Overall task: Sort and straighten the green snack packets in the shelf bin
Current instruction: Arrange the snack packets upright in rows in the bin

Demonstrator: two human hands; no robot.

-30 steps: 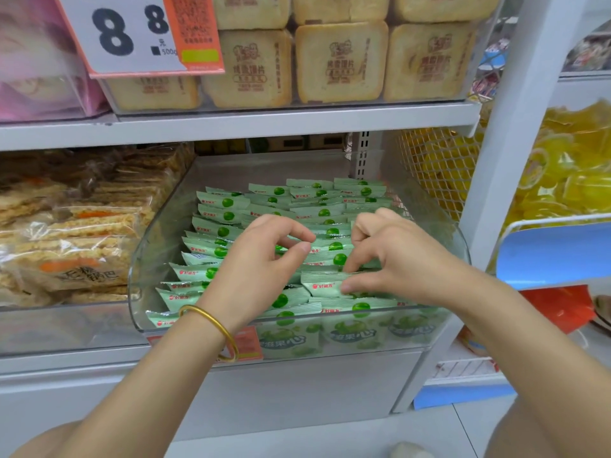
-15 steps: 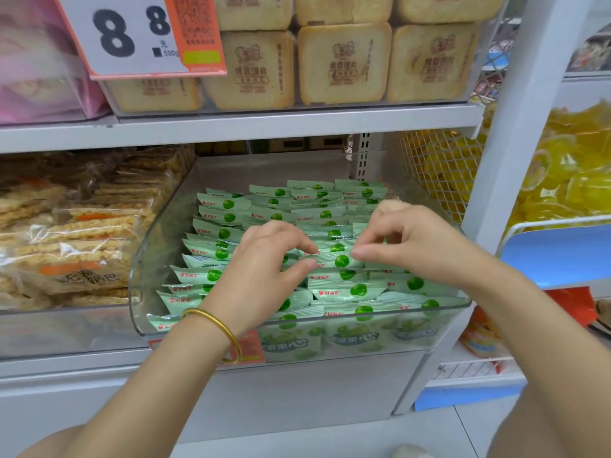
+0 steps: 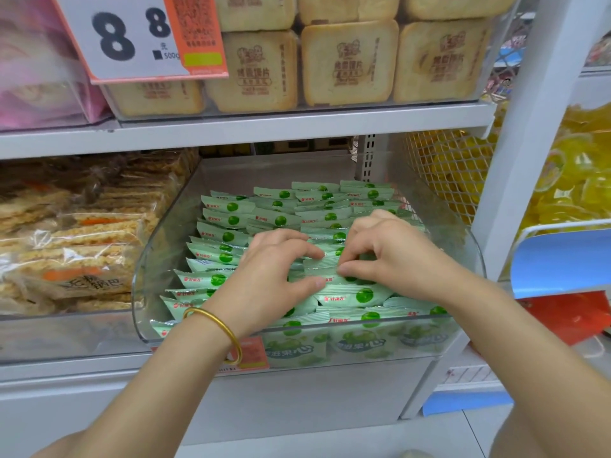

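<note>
Green snack packets (image 3: 228,206) lie in overlapping rows inside the clear bin (image 3: 155,259), centre of the frame, faces up so their labels show. Left grip (image 3: 264,276) and right grip (image 3: 390,256) each pinch one in the middle row, seemingly to square it.

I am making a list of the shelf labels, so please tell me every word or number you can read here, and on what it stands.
"8 8" and "500g": white price sign.
"锅巴": rice cracker bag.
"果心": green snack packets seen through the front wall of the shelf bin.
Too blurred to read: orange half of the sign, stamps on the biscuits, red logos on the packets.
</note>
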